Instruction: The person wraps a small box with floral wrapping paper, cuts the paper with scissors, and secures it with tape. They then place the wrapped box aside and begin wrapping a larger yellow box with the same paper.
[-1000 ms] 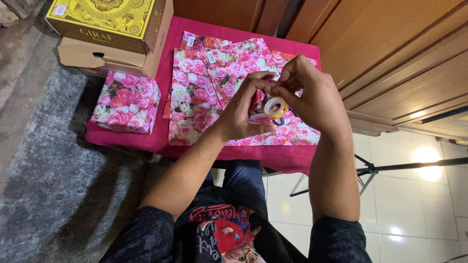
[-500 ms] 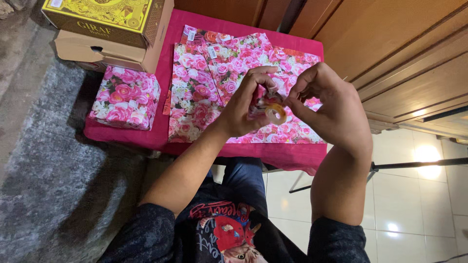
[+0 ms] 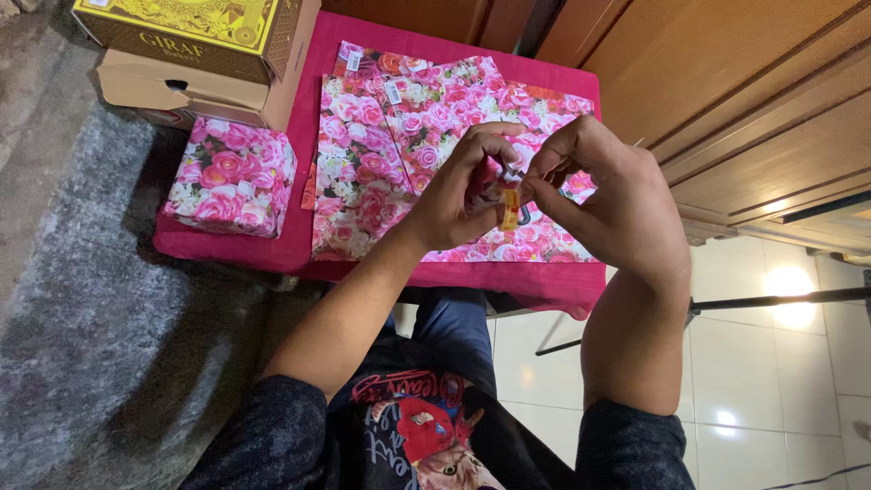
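My left hand (image 3: 458, 195) holds a small roll of clear tape (image 3: 510, 208), seen nearly edge-on, above the sheets of rose-patterned wrapping paper (image 3: 381, 145). My right hand (image 3: 603, 195) pinches at the roll's upper edge with thumb and forefinger; whether it grips a tape end is too small to tell. Both hands hover over the pink-covered table (image 3: 272, 254). A dark object under the hands is mostly hidden.
A box wrapped in the same rose paper (image 3: 231, 177) sits at the table's left end. Stacked cardboard boxes (image 3: 195, 50), the top one gold-printed, stand behind it. Wooden panels (image 3: 726, 82) are at right, a tripod leg (image 3: 771, 299) over white tiles, grey carpet at left.
The tape roll has turned from face-on to nearly edge-on between my hands. My right hand drew away a little, then came back close to the roll.
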